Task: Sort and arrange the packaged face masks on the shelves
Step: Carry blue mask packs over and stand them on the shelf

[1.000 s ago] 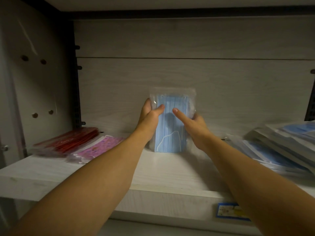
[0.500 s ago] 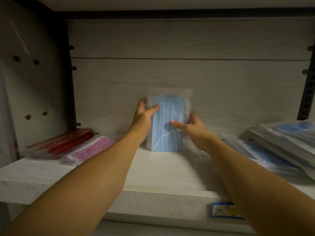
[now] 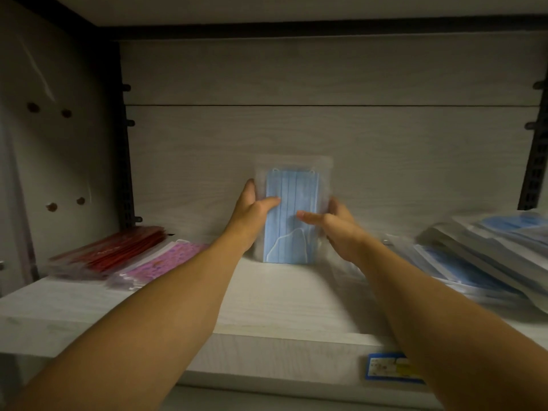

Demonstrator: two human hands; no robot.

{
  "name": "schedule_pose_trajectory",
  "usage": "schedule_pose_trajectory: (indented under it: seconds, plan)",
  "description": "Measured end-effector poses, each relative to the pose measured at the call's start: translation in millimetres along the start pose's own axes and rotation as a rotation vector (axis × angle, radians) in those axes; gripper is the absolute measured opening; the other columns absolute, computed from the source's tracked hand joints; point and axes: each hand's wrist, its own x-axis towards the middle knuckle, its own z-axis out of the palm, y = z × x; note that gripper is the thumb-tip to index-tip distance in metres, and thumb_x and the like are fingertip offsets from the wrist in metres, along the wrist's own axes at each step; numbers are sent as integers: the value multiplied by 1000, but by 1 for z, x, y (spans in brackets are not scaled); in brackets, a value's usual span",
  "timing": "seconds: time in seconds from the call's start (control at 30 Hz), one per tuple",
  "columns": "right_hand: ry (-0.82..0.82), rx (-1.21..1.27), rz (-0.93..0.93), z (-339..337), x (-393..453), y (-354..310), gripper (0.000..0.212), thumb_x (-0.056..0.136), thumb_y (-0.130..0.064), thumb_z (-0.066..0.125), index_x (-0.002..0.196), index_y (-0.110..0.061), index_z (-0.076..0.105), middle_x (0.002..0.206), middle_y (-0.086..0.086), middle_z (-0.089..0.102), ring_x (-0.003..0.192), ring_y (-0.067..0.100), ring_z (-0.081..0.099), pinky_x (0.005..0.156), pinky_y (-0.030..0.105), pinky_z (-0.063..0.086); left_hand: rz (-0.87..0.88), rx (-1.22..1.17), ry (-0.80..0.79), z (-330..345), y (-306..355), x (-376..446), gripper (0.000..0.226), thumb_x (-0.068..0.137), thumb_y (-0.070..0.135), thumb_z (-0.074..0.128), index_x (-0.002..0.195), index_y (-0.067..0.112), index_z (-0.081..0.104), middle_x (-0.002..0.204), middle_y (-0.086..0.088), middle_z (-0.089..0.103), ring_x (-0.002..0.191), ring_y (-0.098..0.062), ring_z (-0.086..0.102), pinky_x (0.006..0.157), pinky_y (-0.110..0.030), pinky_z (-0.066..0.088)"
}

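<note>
A clear pack of blue face masks [image 3: 292, 203] stands upright on the pale wooden shelf [image 3: 267, 307], against the back panel. My left hand [image 3: 252, 212] grips its left edge, thumb across the front and fingers behind. My right hand [image 3: 335, 223] holds the right edge the same way, thumb lying over the lower front. A flat stack of red mask packs [image 3: 115, 250] lies at the shelf's left end, with a pink patterned pack [image 3: 166, 262] beside it. A sloping pile of blue mask packs [image 3: 486, 256] covers the right end.
The dark underside of another shelf [image 3: 296, 28] closes the space overhead. A side panel with peg holes [image 3: 50, 161] stands on the left, and black slotted uprights [image 3: 536, 167] run up both back corners. A blue price label [image 3: 388, 367] sticks to the shelf's front edge.
The upright blue pack has stayed between my hands against the back panel. My right thumb has slid lower across its front. The view has shifted slightly.
</note>
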Motion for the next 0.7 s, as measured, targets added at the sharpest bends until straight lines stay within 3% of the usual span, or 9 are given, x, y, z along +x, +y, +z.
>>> schedule_pose_trajectory:
  seconds: [0.2, 0.33, 0.47, 0.6, 0.7]
  plan:
    - [39, -20, -28, 2, 2, 1, 39, 83, -1, 79, 112, -17, 60, 112, 6, 71, 100, 22, 71, 84, 38, 59, 2, 63, -9, 5, 0, 0, 49, 71, 20, 69, 119, 28, 58, 117, -2, 71, 109, -20, 69, 102, -48, 53]
    - [26, -7, -27, 1, 2, 0, 39, 80, 0, 80, 106, -22, 60, 107, 3, 72, 96, 18, 72, 82, 35, 58, -7, 83, 4, 4, 3, -4, 48, 67, 20, 69, 113, 29, 58, 111, -3, 71, 102, -21, 70, 95, -48, 56]
    - [-19, -44, 15, 1, 1, 1, 52, 79, 2, 80, 124, -12, 57, 113, 5, 71, 102, 22, 71, 85, 36, 59, -42, 131, -8, 1, 1, -6, 54, 67, 19, 66, 119, 23, 57, 111, -3, 70, 102, -21, 69, 96, -47, 56]
    - [33, -69, -8, 0, 2, 2, 47, 81, 4, 78, 118, -14, 54, 114, 6, 68, 103, 23, 68, 87, 36, 56, -24, 156, 3, 4, 2, -4, 45, 71, 13, 66, 112, 29, 58, 110, -3, 70, 104, -22, 69, 97, -49, 55]
    - [17, -73, -4, -2, 4, 2, 42, 81, 0, 80, 107, -21, 55, 106, -2, 68, 92, 12, 67, 78, 28, 56, -35, 139, 35, 4, -2, -2, 44, 65, 19, 68, 106, 31, 58, 110, -2, 71, 103, -22, 69, 96, -48, 56]
